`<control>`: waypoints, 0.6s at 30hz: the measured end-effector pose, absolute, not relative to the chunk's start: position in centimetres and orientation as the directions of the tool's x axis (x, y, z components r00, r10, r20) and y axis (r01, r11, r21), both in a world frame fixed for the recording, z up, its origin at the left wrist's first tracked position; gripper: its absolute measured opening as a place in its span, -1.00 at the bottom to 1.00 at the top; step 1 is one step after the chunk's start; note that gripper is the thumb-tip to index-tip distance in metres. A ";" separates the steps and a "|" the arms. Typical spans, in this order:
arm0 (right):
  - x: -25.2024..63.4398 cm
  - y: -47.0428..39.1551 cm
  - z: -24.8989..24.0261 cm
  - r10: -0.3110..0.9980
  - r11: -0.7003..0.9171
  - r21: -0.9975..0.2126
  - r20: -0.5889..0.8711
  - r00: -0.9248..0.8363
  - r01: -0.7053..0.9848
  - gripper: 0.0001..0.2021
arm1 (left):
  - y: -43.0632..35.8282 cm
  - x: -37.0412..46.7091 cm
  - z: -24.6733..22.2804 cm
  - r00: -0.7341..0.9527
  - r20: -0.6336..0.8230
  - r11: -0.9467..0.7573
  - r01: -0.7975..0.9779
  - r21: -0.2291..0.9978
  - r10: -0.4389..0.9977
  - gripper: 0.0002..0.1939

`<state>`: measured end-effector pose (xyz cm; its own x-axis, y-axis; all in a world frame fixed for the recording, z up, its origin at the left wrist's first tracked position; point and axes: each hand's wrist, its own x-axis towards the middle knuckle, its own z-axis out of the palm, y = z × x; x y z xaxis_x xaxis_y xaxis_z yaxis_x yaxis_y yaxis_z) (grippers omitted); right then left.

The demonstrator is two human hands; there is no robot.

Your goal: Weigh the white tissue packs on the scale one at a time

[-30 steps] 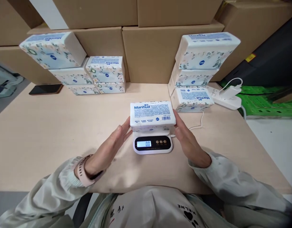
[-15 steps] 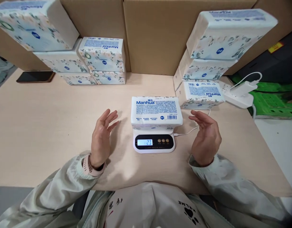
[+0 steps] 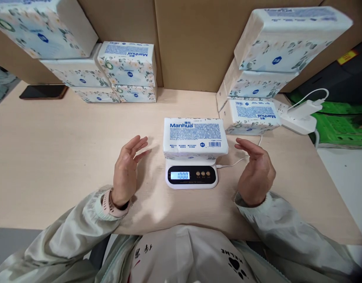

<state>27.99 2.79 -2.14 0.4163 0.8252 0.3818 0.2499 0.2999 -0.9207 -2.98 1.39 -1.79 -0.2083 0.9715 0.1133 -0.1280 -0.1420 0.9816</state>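
A pack of tissues (image 3: pixel 195 136) with blue print lies flat on a small white digital scale (image 3: pixel 191 182), covering its platform. The lit display (image 3: pixel 180 175) reads 100.0. To the left of the pack, my left hand (image 3: pixel 126 173) is held up with fingers apart, touching nothing; a pink watch band (image 3: pixel 110 204) circles that wrist. My right hand (image 3: pixel 255 173) is raised on the other side, palm turned inward, fingers stretched out and holding nothing. Both hands stay a short distance from the pack.
Stacked tissue packs stand at the back left (image 3: pixel 129 65) and back right (image 3: pixel 269 47) before cardboard panels (image 3: pixel 192 47). A phone (image 3: pixel 43 92) lies at the far left. A white power strip (image 3: pixel 300 122) sits right, its cable (image 3: pixel 234 163) running to the scale.
The scale's display has gone from about 2.7 to 100.0. My hands hold nearly the same place; the view has shifted slightly.
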 end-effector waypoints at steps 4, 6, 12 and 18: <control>27.9 2.7 -2.0 0.823 0.297 -0.920 0.382 0.420 0.256 -0.58 | 1.4 -2.9 -1.8 -0.215 0.120 -0.152 -0.136 0.979 0.969 -0.53; 27.9 2.6 -2.0 0.826 0.297 -0.919 0.383 0.414 0.259 -0.59 | 1.5 -2.8 -1.9 -0.214 0.124 -0.155 -0.138 0.978 0.969 -0.53; 27.9 2.6 -2.1 0.830 0.321 -0.917 0.392 0.396 0.236 -0.59 | 1.6 -2.8 -1.9 -0.212 0.104 -0.136 -0.143 0.980 0.972 -0.52; 27.8 2.7 -2.1 0.824 0.337 -0.918 0.395 0.406 0.210 -0.59 | 1.6 -2.8 -2.0 -0.199 0.108 -0.138 -0.144 0.980 0.974 -0.51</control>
